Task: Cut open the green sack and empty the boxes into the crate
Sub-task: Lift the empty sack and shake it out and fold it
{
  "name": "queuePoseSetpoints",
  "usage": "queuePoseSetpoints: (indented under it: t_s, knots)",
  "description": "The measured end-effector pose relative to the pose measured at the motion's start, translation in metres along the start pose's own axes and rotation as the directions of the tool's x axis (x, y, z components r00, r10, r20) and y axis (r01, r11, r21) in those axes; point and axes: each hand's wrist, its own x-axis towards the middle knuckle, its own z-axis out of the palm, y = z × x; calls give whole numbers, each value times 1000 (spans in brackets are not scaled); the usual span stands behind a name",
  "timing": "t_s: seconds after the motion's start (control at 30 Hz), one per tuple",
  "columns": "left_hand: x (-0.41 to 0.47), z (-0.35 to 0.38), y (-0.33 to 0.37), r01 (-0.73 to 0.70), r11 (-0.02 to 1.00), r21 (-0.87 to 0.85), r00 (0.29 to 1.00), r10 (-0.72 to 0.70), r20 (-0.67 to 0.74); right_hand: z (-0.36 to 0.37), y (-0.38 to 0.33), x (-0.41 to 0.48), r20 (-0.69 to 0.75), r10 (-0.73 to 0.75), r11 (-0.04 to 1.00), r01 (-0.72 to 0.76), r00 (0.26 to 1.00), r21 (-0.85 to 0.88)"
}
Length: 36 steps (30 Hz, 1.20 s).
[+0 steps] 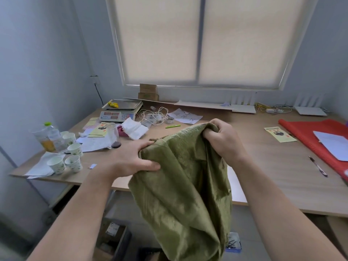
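Note:
The green woven sack [185, 187] hangs limp in front of the table edge, held up by both my hands. My left hand [132, 157] grips its upper left edge, fingers curled over the fabric. My right hand [223, 139] clutches its upper right corner, bunched in the fist. The sack's lower end drops below the tabletop toward the floor. On the floor at lower left stands a dark crate [113, 240] with brown boxes inside, partly hidden by my left forearm and the sack.
The wooden table [267, 166] holds paper cups [72, 162], a bottle [48, 136], a scale [120, 110], papers, a cord, a green pen [172, 126], a red sheet [316, 134] and a black pen [318, 166]. Cardboard boxes [148, 92] are stacked at the window.

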Motion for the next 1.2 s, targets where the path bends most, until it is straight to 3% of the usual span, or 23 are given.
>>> queuePoseSetpoints:
  t_s: [0.1,0.23,0.3,0.37,0.47,0.53,0.6,0.73,0.8,0.87,0.97,1.03,1.17,1.2]
  knots:
    - [3,8,-12,5,963,-271,976,-63,-208,-5,6,-2,74,-8,988,-4,997,153]
    - [3,10,-21,2,651,-759,951,-237,-201,-16,13,-5,97,-72,922,29,993,386]
    - [3,10,-21,-16,528,-849,942,-277,-190,-21,16,-5,123,-67,899,6,990,438]
    - [5,7,-18,-26,446,-895,923,-333,-193,-24,21,-7,240,-79,871,-50,967,489]
    - [6,0,-14,18,388,-922,944,-311,-112,-25,30,-14,439,-121,874,-114,890,472]
    - [5,-4,-12,100,370,-924,959,-283,-10,-23,29,-19,476,-100,919,-102,874,380]
    - [3,-8,-12,149,352,-924,965,-255,58,-20,26,-21,376,-63,911,-100,925,399]
    - [-1,-12,-18,147,297,-944,983,-149,106,-16,17,-19,237,101,718,-236,966,655]
    - [-4,-7,-22,16,278,-960,996,-88,-9,-14,12,-18,192,171,672,-257,966,695]
    - [-6,0,-29,-132,198,-971,991,26,-129,-11,5,-15,106,232,659,-236,967,714]
    - [-10,10,-35,-191,66,-979,964,201,-174,-5,3,-8,-84,310,696,-166,947,698]
    - [-13,18,-29,-229,162,-960,967,156,-204,-2,3,-6,-210,317,771,-122,925,626]
    - [-13,37,-5,-262,611,-747,946,10,-324,3,-3,-11,-360,249,901,-80,899,425]
    - [-10,40,1,-278,663,-695,922,-19,-387,5,-4,-11,-350,251,897,-81,903,435]
